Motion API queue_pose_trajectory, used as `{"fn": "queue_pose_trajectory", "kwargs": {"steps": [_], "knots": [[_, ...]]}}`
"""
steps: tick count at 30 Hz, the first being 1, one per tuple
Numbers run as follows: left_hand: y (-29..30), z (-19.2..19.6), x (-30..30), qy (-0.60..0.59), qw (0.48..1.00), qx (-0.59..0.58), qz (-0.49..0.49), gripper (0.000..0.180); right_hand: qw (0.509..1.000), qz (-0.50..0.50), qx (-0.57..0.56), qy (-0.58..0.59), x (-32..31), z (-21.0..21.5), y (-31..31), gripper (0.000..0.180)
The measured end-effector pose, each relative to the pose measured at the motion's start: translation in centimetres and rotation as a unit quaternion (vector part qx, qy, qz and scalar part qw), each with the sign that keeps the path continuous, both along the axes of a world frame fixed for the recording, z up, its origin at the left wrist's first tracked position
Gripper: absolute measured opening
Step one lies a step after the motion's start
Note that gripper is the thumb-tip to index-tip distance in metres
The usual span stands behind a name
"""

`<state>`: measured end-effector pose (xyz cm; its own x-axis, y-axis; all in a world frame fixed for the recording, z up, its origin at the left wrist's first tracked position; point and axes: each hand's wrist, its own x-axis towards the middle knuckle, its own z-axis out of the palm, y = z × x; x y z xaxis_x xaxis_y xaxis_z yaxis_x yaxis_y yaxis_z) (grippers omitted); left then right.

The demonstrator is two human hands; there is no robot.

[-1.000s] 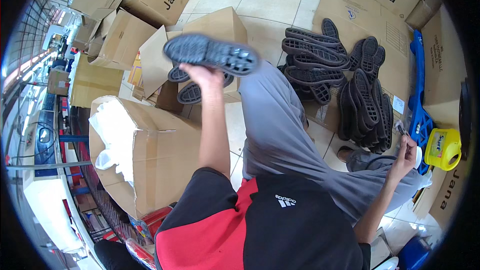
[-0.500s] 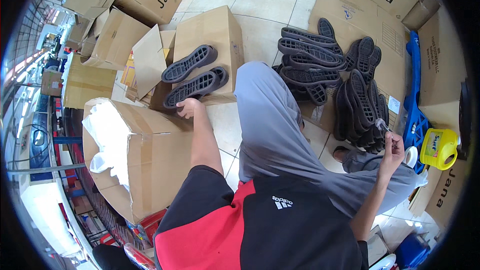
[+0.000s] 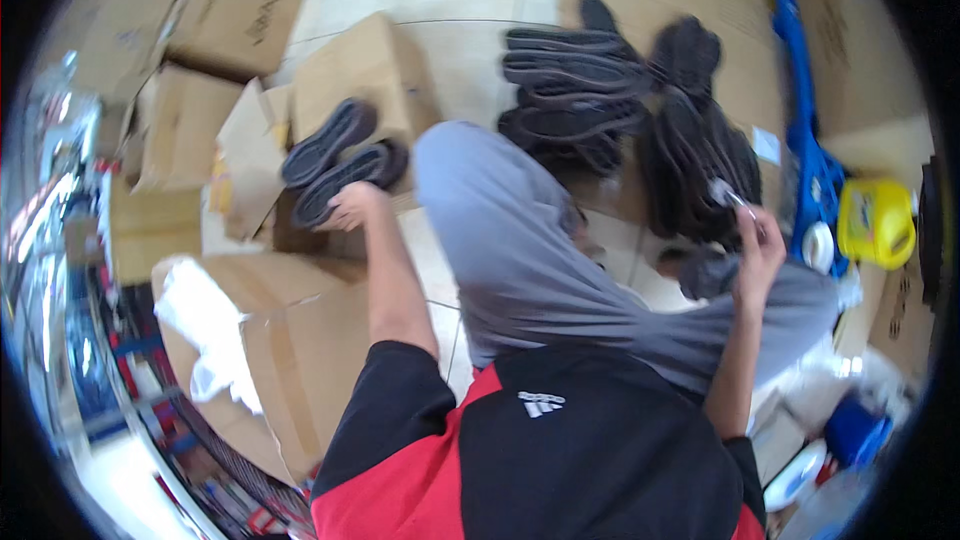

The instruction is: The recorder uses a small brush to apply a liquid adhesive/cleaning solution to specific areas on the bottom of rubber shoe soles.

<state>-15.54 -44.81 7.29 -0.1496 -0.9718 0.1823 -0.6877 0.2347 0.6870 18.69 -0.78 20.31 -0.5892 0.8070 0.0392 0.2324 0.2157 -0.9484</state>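
Two dark shoe soles lie side by side on a cardboard box [image 3: 345, 60] at the left, the far sole [image 3: 325, 145] and the near sole [image 3: 335, 188]. Another dark piece shows behind the near one. My left hand [image 3: 358, 206] is closed at the edge of the near sole, its fingertips partly hidden. Away to the right, my right hand [image 3: 762, 245] pinches a thin metallic tool [image 3: 738, 200] with a whitish wad at its tip. The wad appears in front of a stack of dark soles [image 3: 690, 160]. Motion blurs the picture.
More soles [image 3: 575, 70] are piled on flattened cardboard ahead. An open carton [image 3: 310, 360] with white wrapping stands at my left. A yellow jug [image 3: 875, 223], a white roll [image 3: 818, 247] and a blue plastic frame [image 3: 803, 120] are at my right. Several cartons [image 3: 235, 15] crowd the far left.
The whole view has shifted and blurred. My left hand sits a little further along the near sole. My right hand still holds the thin tool by the stack.
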Motion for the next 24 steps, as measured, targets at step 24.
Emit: {"fn": "queue_pose_trajectory", "kwargs": {"steps": [24], "knots": [[29.1,-10.7,5.0,-0.15,0.722,0.613,-0.283,0.048,0.843,-0.345,0.153,-0.383,21.5,-13.8,29.3,0.023]]}}
